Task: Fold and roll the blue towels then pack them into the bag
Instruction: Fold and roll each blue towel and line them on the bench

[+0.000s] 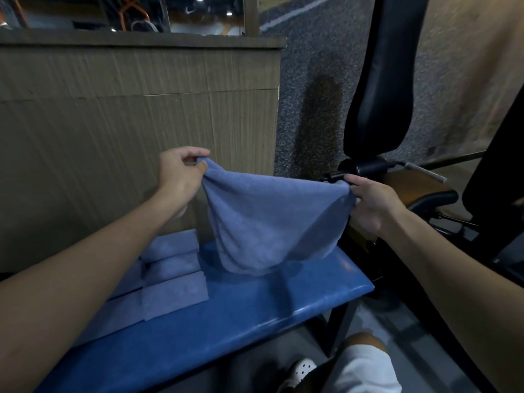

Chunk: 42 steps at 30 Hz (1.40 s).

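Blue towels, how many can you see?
4 for sure: one towel hangs between the left hand and right hand, and three folded ones lie side by side on the blue bench. More seem partly hidden by the left arm.

Blue bench beside ribbed panel (black pad at right)

One left hand, one right hand, one hanging blue towel at centre, at least three folded towels lower left, one bench.
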Each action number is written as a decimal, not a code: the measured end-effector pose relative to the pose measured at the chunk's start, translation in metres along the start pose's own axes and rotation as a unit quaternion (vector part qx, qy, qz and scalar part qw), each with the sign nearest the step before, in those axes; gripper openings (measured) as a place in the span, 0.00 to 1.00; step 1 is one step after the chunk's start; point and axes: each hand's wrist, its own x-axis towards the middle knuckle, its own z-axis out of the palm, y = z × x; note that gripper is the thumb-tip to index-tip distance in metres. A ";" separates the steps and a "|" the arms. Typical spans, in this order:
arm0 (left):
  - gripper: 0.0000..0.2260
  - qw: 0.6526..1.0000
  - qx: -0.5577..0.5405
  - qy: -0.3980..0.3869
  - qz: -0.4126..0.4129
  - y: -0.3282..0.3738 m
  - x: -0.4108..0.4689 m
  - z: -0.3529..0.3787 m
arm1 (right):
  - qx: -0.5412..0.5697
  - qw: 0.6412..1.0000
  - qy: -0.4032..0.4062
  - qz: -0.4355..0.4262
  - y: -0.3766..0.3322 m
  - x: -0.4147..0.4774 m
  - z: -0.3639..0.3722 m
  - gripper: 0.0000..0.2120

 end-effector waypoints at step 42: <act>0.11 0.993 0.106 -0.029 0.046 -0.010 -0.004 -0.024 | -0.347 0.930 -0.062 -0.105 0.027 -0.020 -0.001 0.10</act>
